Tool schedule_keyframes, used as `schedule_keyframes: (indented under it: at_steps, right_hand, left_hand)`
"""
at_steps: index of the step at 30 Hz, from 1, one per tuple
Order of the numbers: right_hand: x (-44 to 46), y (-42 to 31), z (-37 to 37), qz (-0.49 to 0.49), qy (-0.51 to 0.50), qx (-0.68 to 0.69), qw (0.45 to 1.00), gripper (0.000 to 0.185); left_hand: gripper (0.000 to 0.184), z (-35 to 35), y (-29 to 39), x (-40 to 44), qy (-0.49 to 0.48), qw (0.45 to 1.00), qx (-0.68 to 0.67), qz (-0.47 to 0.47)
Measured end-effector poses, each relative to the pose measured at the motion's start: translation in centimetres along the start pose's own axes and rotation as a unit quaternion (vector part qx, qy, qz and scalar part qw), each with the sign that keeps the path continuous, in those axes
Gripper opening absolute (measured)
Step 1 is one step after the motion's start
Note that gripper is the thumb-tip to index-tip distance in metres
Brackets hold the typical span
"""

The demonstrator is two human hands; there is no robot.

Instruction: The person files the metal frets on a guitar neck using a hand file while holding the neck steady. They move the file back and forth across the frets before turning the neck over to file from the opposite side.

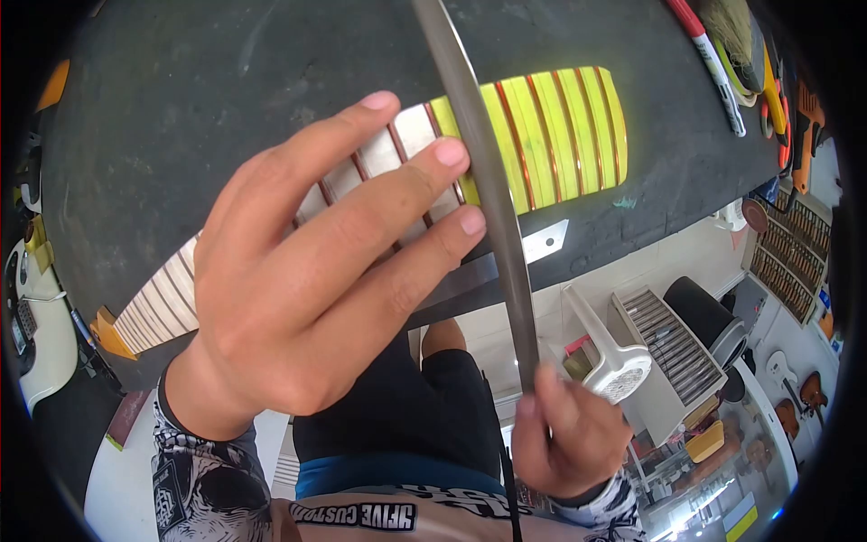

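While left hand lay spread over neck, fingertips perhaps touching file, right hand gripped its near end.

Well beyond the right hand and to its right, a red-and-white marker lies on the desk, near a pale-bristled brush. Lower, right of that hand, are a white object with a perforated end, a slatted box, a black cylinder and, farther right, a white guitar. Left of the left hand is a white device.
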State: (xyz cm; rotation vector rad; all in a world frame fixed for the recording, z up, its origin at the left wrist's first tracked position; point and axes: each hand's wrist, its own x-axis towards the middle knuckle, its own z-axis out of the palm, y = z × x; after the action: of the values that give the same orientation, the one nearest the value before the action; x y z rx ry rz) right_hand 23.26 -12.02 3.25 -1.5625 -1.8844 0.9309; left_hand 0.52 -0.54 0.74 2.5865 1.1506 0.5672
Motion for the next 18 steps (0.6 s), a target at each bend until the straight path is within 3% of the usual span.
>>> schedule_keyframes:
  at_steps: [5, 13, 14, 18]
  right_hand:
    - [2.6, -0.3, 0.4, 0.015, 0.008, 0.017, 1.0, 0.052]
    - [-11.0, 0.3, -1.7, 0.02, -0.02, 0.012, 1.0, 0.052]
    - [-11.2, -0.1, -1.7, 0.041, -0.027, 0.021, 0.999, 0.061]
    - [-6.4, 0.2, -1.4, 0.01, -0.021, 0.016, 1.0, 0.051]
  left_hand:
    - [0.04, -0.1, 0.0, 0.2, -0.006, 1.0, -0.015, -0.005]
    - [0.04, -0.1, -0.2, -0.1, -0.018, 1.0, -0.012, -0.006]
    - [0.04, -0.1, -0.2, -0.2, -0.02, 1.0, -0.012, -0.005]
    - [0.039, -0.2, -0.2, -0.2, -0.021, 0.999, -0.024, -0.019]
